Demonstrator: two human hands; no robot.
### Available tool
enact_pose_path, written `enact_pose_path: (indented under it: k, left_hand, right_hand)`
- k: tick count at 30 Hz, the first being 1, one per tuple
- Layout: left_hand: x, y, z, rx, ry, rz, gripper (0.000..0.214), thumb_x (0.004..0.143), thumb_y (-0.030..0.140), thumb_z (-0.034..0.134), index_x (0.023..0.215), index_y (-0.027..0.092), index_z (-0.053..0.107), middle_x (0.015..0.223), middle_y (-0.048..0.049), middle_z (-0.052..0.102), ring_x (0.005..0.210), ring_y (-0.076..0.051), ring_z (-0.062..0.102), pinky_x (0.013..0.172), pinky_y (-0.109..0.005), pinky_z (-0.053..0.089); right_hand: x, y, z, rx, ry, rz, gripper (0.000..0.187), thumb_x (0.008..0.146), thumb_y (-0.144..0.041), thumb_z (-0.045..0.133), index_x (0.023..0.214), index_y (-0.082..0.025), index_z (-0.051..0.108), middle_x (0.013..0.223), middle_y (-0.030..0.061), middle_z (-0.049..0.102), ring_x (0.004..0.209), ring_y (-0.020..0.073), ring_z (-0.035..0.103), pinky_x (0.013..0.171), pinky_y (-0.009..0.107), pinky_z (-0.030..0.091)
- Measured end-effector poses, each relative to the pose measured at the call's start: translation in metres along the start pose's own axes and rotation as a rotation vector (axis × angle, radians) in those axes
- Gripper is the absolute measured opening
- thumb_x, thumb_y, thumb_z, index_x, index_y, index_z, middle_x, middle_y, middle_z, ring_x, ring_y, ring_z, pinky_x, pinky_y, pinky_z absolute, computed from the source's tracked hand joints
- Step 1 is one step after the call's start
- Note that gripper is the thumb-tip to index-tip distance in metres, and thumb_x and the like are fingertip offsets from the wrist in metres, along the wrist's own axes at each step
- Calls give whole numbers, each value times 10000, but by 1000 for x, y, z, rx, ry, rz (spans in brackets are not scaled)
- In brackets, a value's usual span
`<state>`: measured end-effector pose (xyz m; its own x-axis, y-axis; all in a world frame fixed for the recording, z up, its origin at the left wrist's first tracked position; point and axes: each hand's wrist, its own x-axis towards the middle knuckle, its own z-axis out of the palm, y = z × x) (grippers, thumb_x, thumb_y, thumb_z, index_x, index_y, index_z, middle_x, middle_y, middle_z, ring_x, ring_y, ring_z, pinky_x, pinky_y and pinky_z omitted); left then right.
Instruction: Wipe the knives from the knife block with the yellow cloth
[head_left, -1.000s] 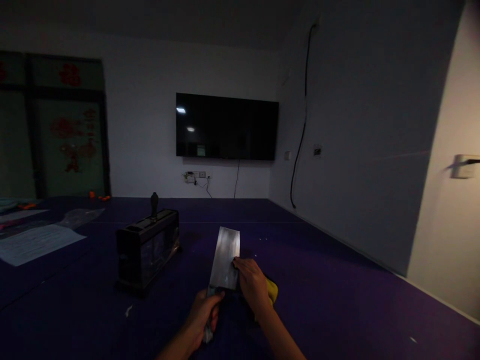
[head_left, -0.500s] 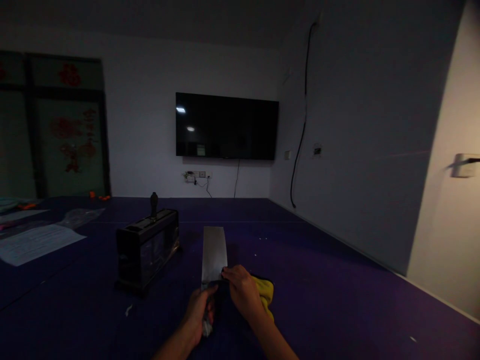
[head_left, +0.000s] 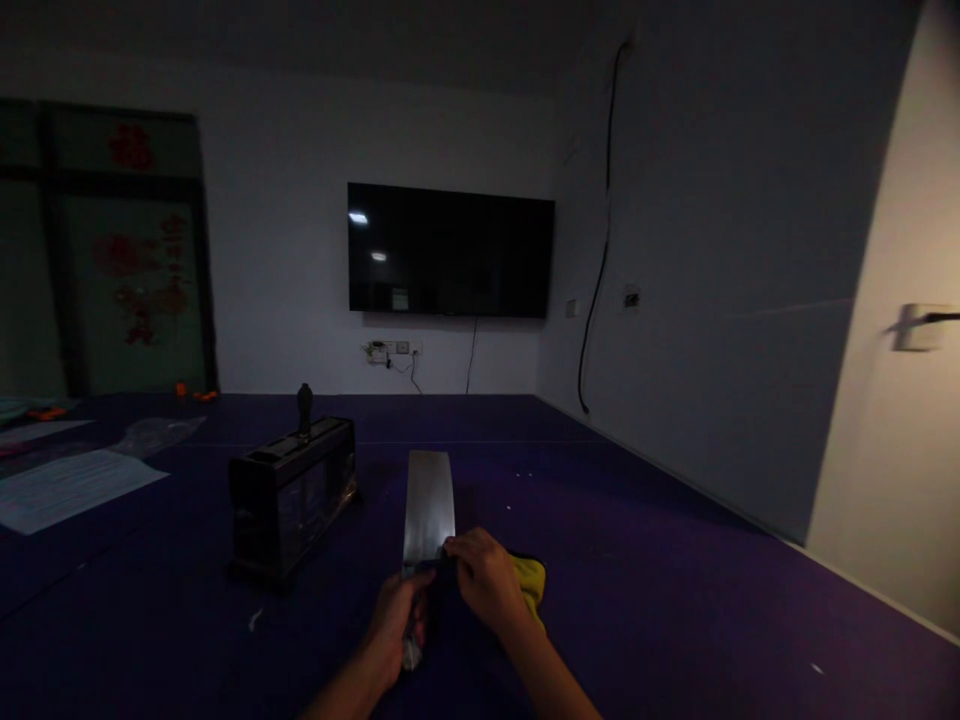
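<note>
A cleaver (head_left: 430, 505) with a broad, shiny blade points away from me, just above the purple surface. My left hand (head_left: 399, 622) is wrapped round its handle, whose pale end shows below the fingers. At the lower right corner of the blade, my right hand (head_left: 484, 575) is closed, with the fingertips pinching dark material against the metal. A yellow cloth (head_left: 531, 580) with a dark edge shows from behind that hand; the fingers hide most of it. Left of the cleaver stands a dark knife block (head_left: 300, 500) with one black handle (head_left: 304, 408) upright in it.
Papers (head_left: 71, 488) and a clear plastic bag (head_left: 159, 435) lie on the purple tabletop (head_left: 660, 620) at the left. Small orange items (head_left: 193, 394) are near the far edge. White scraps (head_left: 255, 620) are scattered about. A television (head_left: 450, 252) hangs on the far wall.
The blade's tilt has shifted slightly and it catches more light. Both hands keep their grips in nearly the same place. The whole view has moved a little.
</note>
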<state>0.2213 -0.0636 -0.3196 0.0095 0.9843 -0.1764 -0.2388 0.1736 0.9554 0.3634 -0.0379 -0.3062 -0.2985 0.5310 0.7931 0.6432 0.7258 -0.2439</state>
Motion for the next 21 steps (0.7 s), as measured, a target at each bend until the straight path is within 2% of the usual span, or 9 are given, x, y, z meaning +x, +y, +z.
enact_pose_path:
  k: [7,13,18,21]
  left_hand:
    - [0,-1,0,37,-40,28,418,515,537,623,451,202,380,325,82,321,254,-51,289,319,-185,184]
    - [-2,-3,0,105,-63,53,440,527,564,596,432,201,366,319,74,322,253,-49,290,328,-191,177]
    - [-4,-5,0,126,-51,50,386,551,528,592,485,200,398,330,84,327,260,-50,285,333,-188,186]
    - [-3,-5,1,128,-44,37,385,534,529,604,499,200,406,334,88,330,256,-53,283,328,-186,181]
  right_hand:
    - [-1,5,1,-50,32,28,379,729,-17,420,946,-217,657,864,53,676,789,174,614,712,286,500]
    - [-1,7,0,-43,48,-10,399,729,-14,400,993,-208,628,968,63,656,889,192,596,795,331,494]
    - [-2,11,-2,-36,127,66,359,740,-49,404,982,-186,632,963,89,641,904,205,586,786,347,502]
    - [-1,11,-3,-30,131,89,339,760,-68,402,949,-195,652,922,79,650,882,203,591,782,350,499]
